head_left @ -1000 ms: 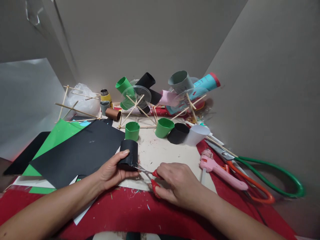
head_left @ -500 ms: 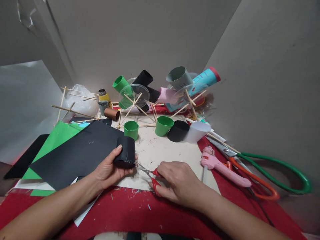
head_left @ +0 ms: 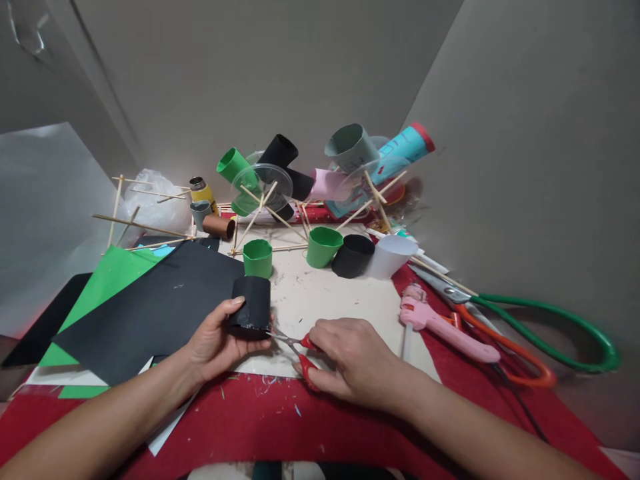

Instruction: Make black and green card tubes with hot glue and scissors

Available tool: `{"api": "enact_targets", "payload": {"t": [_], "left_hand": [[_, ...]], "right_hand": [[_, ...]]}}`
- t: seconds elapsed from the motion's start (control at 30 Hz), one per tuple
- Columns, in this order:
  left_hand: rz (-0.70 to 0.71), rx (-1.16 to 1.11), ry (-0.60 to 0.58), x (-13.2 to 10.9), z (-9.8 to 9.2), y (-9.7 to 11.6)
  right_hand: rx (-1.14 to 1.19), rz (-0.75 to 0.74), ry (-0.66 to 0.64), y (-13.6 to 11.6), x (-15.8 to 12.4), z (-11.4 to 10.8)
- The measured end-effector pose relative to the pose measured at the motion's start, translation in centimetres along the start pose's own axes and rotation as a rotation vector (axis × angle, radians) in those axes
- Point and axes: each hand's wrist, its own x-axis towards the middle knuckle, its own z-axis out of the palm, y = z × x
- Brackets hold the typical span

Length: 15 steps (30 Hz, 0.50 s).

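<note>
My left hand (head_left: pixel 217 340) is closed round a black paper tube (head_left: pixel 251 305), thumb on top and fingers beneath. My right hand (head_left: pixel 350 357) grips small red-handled scissors (head_left: pixel 295 345), and their blades meet the tube's lower right edge. Both hands hover just above a pale board (head_left: pixel 330 300) that lies on a red cloth (head_left: pixel 280 427).
Black sheet (head_left: pixel 150 307) and green sheet (head_left: pixel 107 280) lie left. Green cups (head_left: pixel 259 257) (head_left: pixel 323 247), a black cup (head_left: pixel 353 255) and a white cup (head_left: pixel 389 257) stand behind. Stick-and-cup wheels (head_left: pixel 265 190) at the back. Pink glue gun (head_left: pixel 440 323) and big scissors (head_left: pixel 500 333) lie right.
The view has shifted a little. My left hand tilted the black tube and brought it back upright, while the scissors stay at its lower edge.
</note>
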Motion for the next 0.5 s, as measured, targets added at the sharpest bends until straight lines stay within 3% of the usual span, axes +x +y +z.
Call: {"api": "enact_targets", "payload": {"t": [0.5], "left_hand": [[0.002, 0.039, 0.023, -0.15, 0.26, -0.22]], "right_hand": [[0.042, -0.022, 0.015, -0.31, 0.06, -0.04]]}}
